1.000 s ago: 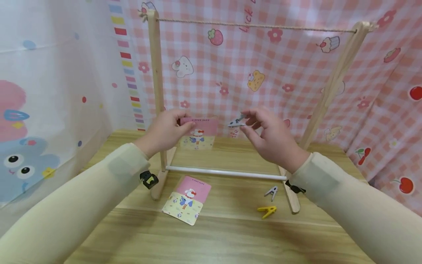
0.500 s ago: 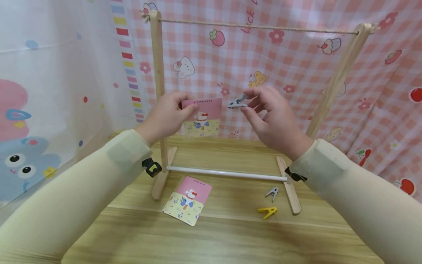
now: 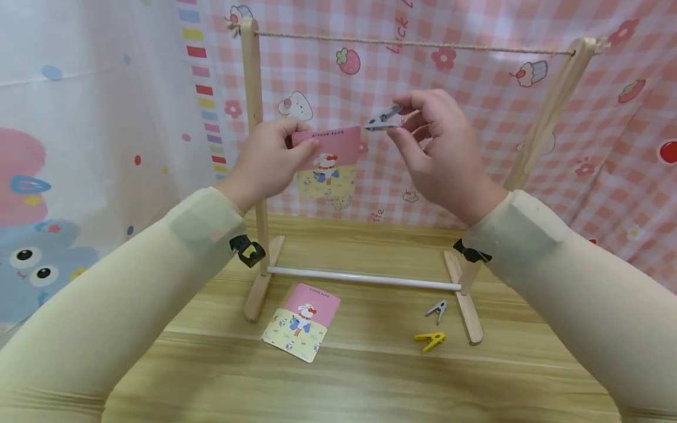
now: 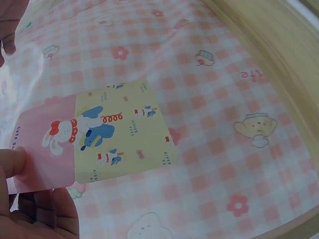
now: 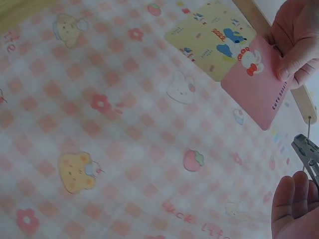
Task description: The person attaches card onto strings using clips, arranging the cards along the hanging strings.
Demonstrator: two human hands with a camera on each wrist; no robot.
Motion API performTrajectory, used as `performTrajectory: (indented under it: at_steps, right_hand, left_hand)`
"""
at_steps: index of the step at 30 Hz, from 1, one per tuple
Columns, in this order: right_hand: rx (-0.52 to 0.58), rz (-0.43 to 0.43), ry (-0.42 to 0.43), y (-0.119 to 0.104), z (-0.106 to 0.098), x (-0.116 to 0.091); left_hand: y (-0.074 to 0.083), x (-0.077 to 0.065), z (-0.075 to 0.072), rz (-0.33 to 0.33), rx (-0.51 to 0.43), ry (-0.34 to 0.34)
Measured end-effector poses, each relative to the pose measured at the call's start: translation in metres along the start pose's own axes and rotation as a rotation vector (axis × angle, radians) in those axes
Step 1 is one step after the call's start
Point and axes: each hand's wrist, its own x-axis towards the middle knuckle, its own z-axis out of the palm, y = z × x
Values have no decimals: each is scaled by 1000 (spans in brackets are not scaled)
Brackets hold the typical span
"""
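My left hand (image 3: 272, 158) pinches the upper left corner of a pink and yellow rabbit card (image 3: 329, 176), thumb in front and fingers behind. The card hangs upright below the rope (image 3: 423, 43). In the left wrist view the same card (image 4: 94, 134) shows its whole printed face. My right hand (image 3: 439, 147) holds a grey clothespin (image 3: 382, 120) between thumb and fingers, its nose toward the card's upper right corner. The right wrist view shows the clothespin (image 5: 306, 152) at the frame's edge, apart from the card (image 5: 234, 59).
The rope spans two wooden posts (image 3: 252, 76) joined low down by a white rod (image 3: 365, 278). On the wooden table (image 3: 370, 382) lie a second rabbit card (image 3: 301, 323), another grey clothespin (image 3: 438, 310) and a yellow clothespin (image 3: 431, 341). A checked pink cloth (image 3: 328, 88) hangs behind.
Both hands have risen steadily toward the rope, carrying the card and the grey clothespin up from near the table. The things lying on the table have stayed put.
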Motion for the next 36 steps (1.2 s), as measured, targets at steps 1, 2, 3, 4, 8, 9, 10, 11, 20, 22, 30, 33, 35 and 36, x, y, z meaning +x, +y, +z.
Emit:
performTrajectory:
  at_steps: [1, 2, 3, 4, 8, 9, 10, 11, 20, 22, 30, 33, 35, 36]
  right_hand:
    - [0, 1, 8, -1, -1, 3]
    - [-3, -1, 14, -2, -2, 6]
    - [-8, -4, 21, -3, -2, 8]
    - [-12, -10, 26, -4, -3, 11]
    - [-31, -34, 61, -6, -5, 21]
    - [-33, -38, 72, -6, -5, 23]
    - [-33, -40, 81, -6, -6, 25]
    - [-40, -42, 89, -7, -6, 27]
    - [-87, -57, 123, -10, -12, 46]
    - [-96, -78, 137, -10, -13, 51]
    - [-137, -54, 132, -11, -14, 68]
    - [-147, -25, 126, -12, -14, 71]
    - [-158, -17, 126, -14, -13, 74]
    - [-161, -18, 129, -14, -13, 76]
  left_hand:
    - [2, 1, -1, 2, 3, 5]
    - [4, 1, -2, 3, 8, 10]
    - [5, 2, -3, 4, 12, 13]
    - [7, 3, -3, 4, 12, 18]
    - [12, 9, -7, 9, -17, 43]
    - [14, 10, -8, 7, -31, 47]
    - [15, 11, -9, 3, -39, 51]
    - [17, 13, -10, 1, -43, 57]
    - [29, 22, -17, -28, -74, 88]
    - [30, 23, -18, -35, -78, 90]
    - [38, 28, -19, -52, -125, 123]
    - [41, 30, -19, -55, -140, 140]
    - [42, 32, -19, -52, -147, 149]
    - [43, 32, -19, -50, -152, 153]
